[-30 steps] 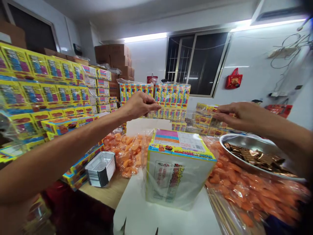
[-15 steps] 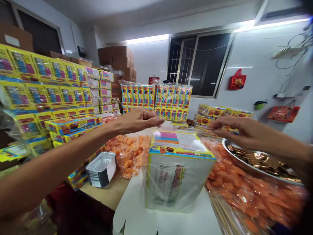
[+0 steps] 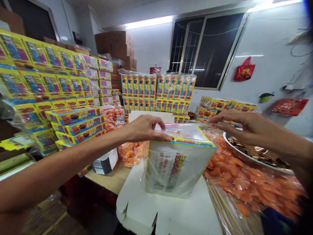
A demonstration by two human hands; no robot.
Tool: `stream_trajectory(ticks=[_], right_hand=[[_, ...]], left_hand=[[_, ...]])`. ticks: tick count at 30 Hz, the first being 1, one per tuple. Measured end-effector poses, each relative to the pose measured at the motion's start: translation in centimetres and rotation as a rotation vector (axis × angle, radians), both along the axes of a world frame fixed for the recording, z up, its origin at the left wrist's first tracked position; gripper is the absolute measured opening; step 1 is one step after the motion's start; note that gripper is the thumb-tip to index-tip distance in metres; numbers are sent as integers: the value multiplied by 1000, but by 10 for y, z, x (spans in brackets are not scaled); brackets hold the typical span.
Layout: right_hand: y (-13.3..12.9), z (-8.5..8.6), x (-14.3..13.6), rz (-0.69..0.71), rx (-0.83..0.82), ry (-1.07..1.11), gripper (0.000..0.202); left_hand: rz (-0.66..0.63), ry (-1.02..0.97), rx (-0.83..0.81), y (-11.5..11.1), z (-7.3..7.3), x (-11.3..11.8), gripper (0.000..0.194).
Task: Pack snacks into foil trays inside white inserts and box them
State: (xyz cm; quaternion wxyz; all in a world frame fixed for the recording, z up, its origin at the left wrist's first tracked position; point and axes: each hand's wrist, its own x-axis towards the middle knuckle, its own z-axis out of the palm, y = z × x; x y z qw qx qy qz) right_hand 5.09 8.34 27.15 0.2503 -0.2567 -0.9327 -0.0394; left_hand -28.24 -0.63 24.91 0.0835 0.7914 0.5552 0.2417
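Observation:
Before me a white-sided box (image 3: 176,169) with a yellow rim and a printed pink, yellow and blue top stands upright inside clear plastic film. Its base rests on a flat white card sheet (image 3: 139,209). My left hand (image 3: 146,128) lies at the top left edge of the box, thumb stretched along it and fingers curved, with a gap between them. Off the box's top right corner, my right hand (image 3: 237,122) pinches what looks like the loose end of the film. The exact grip at its fingertips is hard to make out.
Wrapped yellow boxes (image 3: 46,85) are stacked at left and behind. Foil trays (image 3: 106,163) sit left of the card. Orange packets (image 3: 234,176) and wooden sticks (image 3: 225,209) lie right, beside a metal basin (image 3: 259,164) of shiny brown packets. A window (image 3: 207,49) is behind.
My left hand has come down and right onto the box's top edge. The right hand stays near the box's right corner. The view has shifted slightly.

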Motion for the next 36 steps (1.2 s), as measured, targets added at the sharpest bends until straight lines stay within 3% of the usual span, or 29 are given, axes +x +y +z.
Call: stream_trajectory(ticks=[3, 6, 9, 12, 14, 17, 19, 25, 29, 32, 36], right_hand=[[-1, -7, 4, -25, -24, 4, 39], [0, -9, 1, -5, -6, 28, 38], [-1, -3, -6, -5, 21, 31, 36], [-3, 7, -14, -2, 37, 20, 34], [-6, 12, -18, -11, 41, 18, 33], [-8, 16, -21, -43, 40, 21, 32], [-8, 15, -21, -41, 53, 29, 32], [-3, 2, -10, -1, 87, 74, 26], [-10, -11, -7, 68, 239, 101, 22], [-20, -27, -8, 114, 393, 96, 17], [-29, -48, -9, 98, 483, 91, 17]], left_hand=[[-109, 6, -27, -1, 7, -5, 65], [-148, 203, 309, -18, 4, 1, 86], [-257, 483, 669, -45, -15, 20, 73], [-393, 690, 779, -64, -38, 40, 59], [-304, 785, 854, -63, -47, 47, 44], [-109, 819, 949, -45, -50, 45, 23], [-87, 738, 901, -31, -47, 41, 19], [-9, 414, 540, -11, -29, 39, 21], [-14, 247, 363, -1, -20, 40, 16], [-45, 266, 344, 7, -18, 38, 15], [17, 375, 405, 13, -19, 36, 13]])
